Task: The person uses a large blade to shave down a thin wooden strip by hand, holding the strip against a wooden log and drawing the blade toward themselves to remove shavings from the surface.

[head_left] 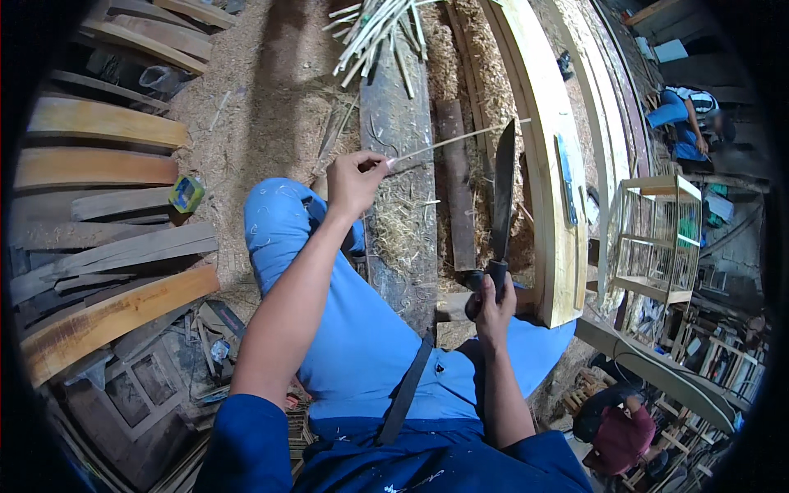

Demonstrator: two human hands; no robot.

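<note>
- Light is moderate across the middle and strongest on the beam (555, 259), which pales toward washed-out at its far end.
- A broad shadow darkens the floor (233, 90) beyond the plank's (396, 107) left edge, near its far end.
- The knife (505, 185) is nearly black, without strong glare; its outline and the strip's (460, 139) look fairly sharp.
- The far right is dim, its small details soft.
- Fisheye distortion bows the beam; black fills the corners.

A long, flat, grey wooden plank (399, 115) has a messy pile of thin, pale wooden sticks (382, 37) on its far end and a heap of curly, straw-coloured wood shavings (399, 234) nearer, while crumbly tan wood bits (234, 107) cover the brown floor on the left.
</note>
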